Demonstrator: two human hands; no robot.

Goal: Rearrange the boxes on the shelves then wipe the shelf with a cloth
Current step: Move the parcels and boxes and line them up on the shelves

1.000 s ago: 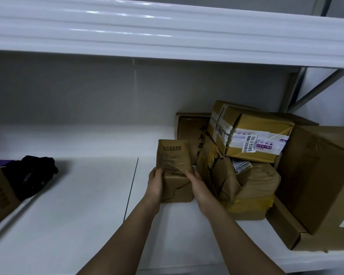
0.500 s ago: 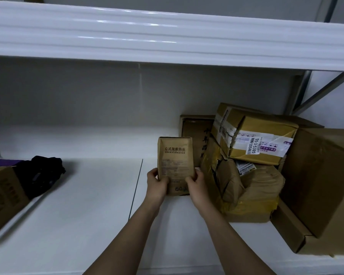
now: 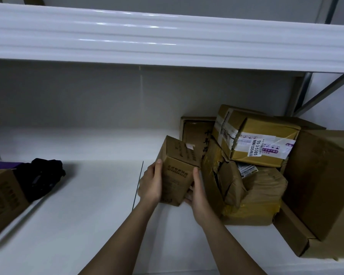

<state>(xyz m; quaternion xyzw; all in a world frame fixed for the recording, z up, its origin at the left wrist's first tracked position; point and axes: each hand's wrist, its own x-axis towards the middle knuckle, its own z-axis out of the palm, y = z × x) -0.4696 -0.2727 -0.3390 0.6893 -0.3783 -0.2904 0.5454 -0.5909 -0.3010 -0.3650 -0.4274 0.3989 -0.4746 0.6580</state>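
Both hands grip a small cardboard box (image 3: pixel 177 171) above the white shelf (image 3: pixel 87 215), left hand (image 3: pixel 150 185) and right hand (image 3: pixel 199 193) clasping opposite sides; its printed text is too blurred to read. Behind, a taped parcel (image 3: pixel 254 135) atop the stack carries a label reading "55-3-5305". Far left, a box (image 3: pixel 4 197) is cut off.

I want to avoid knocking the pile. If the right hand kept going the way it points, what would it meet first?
Probably the flat brown box standing behind the small box that the right hand holds; depth is unclear.
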